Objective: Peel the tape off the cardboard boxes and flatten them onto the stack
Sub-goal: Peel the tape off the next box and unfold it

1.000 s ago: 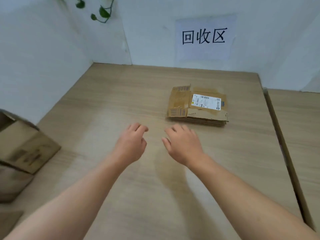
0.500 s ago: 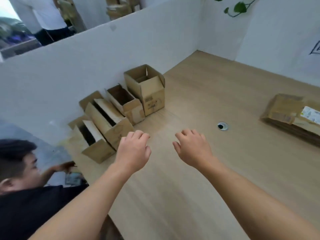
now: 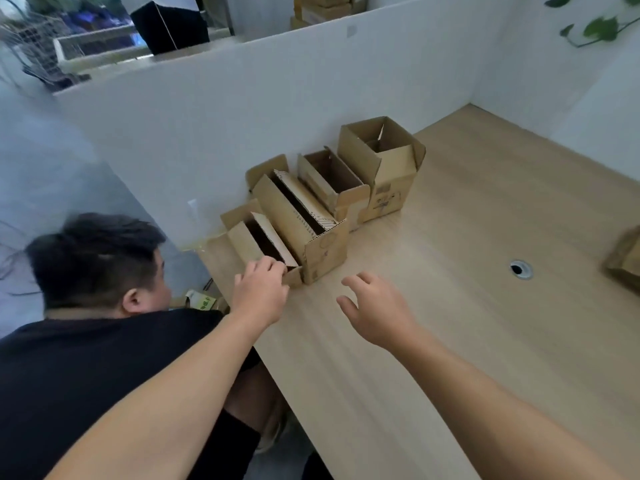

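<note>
Pale wood-grain worktop [image 3: 450, 341] runs along a white partition [image 3: 242, 116]. Four open cardboard boxes [image 3: 391, 188] stand in a row against that partition, touching one another. We note the stack [image 3: 623, 261] of flattened cardboard at the far right edge of the view, well apart from the row. A round cable port [image 3: 520, 269] lies between the two. A second person [image 3: 104, 341] in a dark shirt crouches beside the worktop's left end, close to the nearest box [image 3: 244, 242].

Handling assessment: the nearest box is the smallest of the row and empty as far as we can see, with its flaps standing up. We judge it light and fairly stiff along its folded corners, but easily crushed or torn at the flaps. The sound place to take hold is the near top rim or a corner, not a loose flap. We cannot make out any tape on it from this angle. Any seam tape is probably on the underside, so the box will likely need turning over.

Left hand [image 3: 259, 292]: fingers are curled over the near top edge of the nearest box and grip it; the fingertips are hidden behind the cardboard.

Right hand [image 3: 377, 313]: held above the bare worktop just in front of the row, fingers spread and loosely bent, holding nothing and touching nothing.
</note>
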